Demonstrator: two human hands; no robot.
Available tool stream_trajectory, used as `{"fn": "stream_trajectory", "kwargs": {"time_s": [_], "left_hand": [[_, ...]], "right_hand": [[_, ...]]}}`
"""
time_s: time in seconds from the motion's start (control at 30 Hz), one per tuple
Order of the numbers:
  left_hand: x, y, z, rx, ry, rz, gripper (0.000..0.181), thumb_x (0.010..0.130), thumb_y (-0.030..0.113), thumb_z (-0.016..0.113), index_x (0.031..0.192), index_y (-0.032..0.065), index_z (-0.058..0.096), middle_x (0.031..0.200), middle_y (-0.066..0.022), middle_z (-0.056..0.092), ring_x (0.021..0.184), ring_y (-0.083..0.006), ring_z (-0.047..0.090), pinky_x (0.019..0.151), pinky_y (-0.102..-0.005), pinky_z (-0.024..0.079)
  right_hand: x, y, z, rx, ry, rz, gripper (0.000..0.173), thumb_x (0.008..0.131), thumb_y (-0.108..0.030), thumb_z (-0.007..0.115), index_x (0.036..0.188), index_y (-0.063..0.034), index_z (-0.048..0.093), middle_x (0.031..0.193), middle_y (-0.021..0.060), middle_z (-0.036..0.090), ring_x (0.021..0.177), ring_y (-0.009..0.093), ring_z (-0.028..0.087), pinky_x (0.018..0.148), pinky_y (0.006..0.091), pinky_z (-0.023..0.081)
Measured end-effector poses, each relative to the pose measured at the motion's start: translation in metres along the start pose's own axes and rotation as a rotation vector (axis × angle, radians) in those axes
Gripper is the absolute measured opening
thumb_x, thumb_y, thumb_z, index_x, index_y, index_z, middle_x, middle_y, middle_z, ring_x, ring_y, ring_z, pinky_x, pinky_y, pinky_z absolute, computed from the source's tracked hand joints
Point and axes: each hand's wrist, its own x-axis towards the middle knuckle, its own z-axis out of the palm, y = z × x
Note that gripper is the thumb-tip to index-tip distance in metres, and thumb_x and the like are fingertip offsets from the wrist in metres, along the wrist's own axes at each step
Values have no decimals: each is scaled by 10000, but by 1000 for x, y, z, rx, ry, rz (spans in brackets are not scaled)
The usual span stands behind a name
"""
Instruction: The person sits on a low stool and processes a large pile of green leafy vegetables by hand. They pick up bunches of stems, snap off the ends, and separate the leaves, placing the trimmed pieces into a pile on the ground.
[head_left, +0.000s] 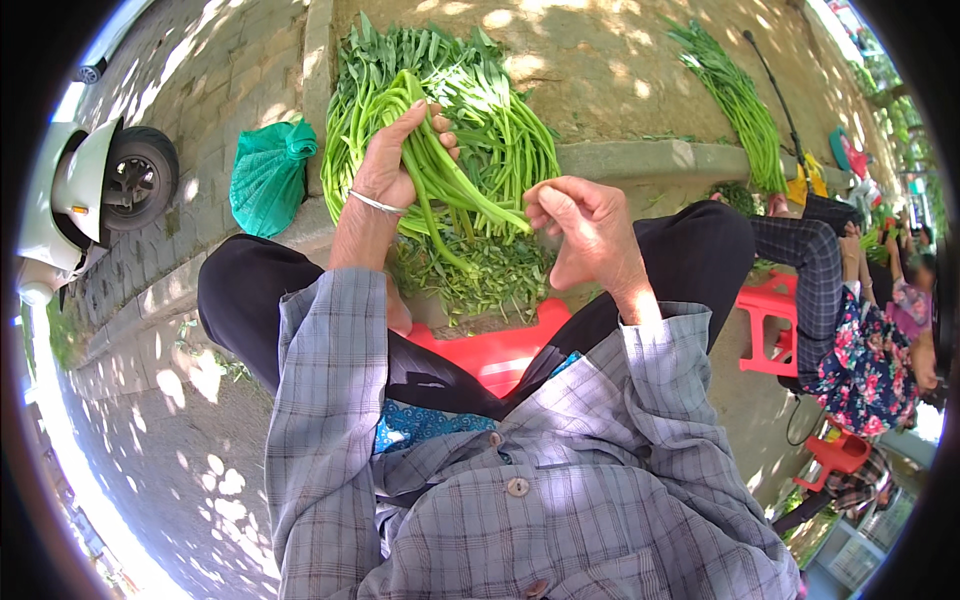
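My left hand (390, 165), with a silver bangle (377, 203) at the wrist, grips a bunch of long green stalks (442, 180) that look like water spinach. The cut ends slant down to the right. My right hand (589, 229) is at those ends, thumb and forefinger bent together. Whether a stem is pinched between them cannot be made out. Behind the held bunch, a large heap of the same greens (517, 127) lies on the ground, leaves mostly at the far side. Torn leaves and stem bits (487, 274) litter the ground between my legs.
A red plastic stool (495, 352) shows between my thighs. Left of the heap sits a tied green bag (262, 180), with a scooter wheel (139, 178) beyond. More greens (735, 105) lie across the kerb (637, 161). At right, a person in a floral top (862, 367) sits near another red stool (769, 322).
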Motion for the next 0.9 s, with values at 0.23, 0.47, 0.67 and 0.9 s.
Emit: {"fn": "stream_trajectory", "kwargs": {"time_s": [0.23, 0.47, 0.67, 0.9], "left_hand": [[5, -1, -15, -5, 40, 59, 203, 853, 153, 586, 1003, 33, 518, 797, -59, 566, 715, -190, 551, 683, -344, 487], [1, -15, -2, -4, 70, 98, 150, 837, 136, 592, 935, 33, 544, 731, -66, 584, 620, -190, 579, 589, -346, 520], [-5, -23, 5, 157, 6, 124, 237, 869, 196, 557, 1028, 21, 528, 821, -74, 605, 699, -184, 598, 643, -326, 526], [-8, -15, 8, 159, -28, 161, 276, 868, 237, 551, 1039, 21, 538, 931, -135, 630, 753, -207, 629, 650, -331, 543]], "right_hand": [[-11, 12, 30, -171, 24, -94, 229, 828, -206, 611, 907, 9, 606, 659, 54, 593, 555, 88, 531, 527, 230, 427], [-5, 22, 37, -74, 131, 106, 251, 839, -233, 595, 802, 16, 590, 619, 47, 573, 488, 91, 528, 451, 231, 414], [-7, 28, 28, 257, -155, 297, 238, 882, -212, 561, 802, 9, 600, 591, -5, 543, 466, 48, 506, 403, 184, 377], [-17, 18, 38, 107, 58, 139, 186, 850, -138, 602, 886, 44, 610, 596, -28, 518, 495, 22, 472, 435, 179, 378]]}}
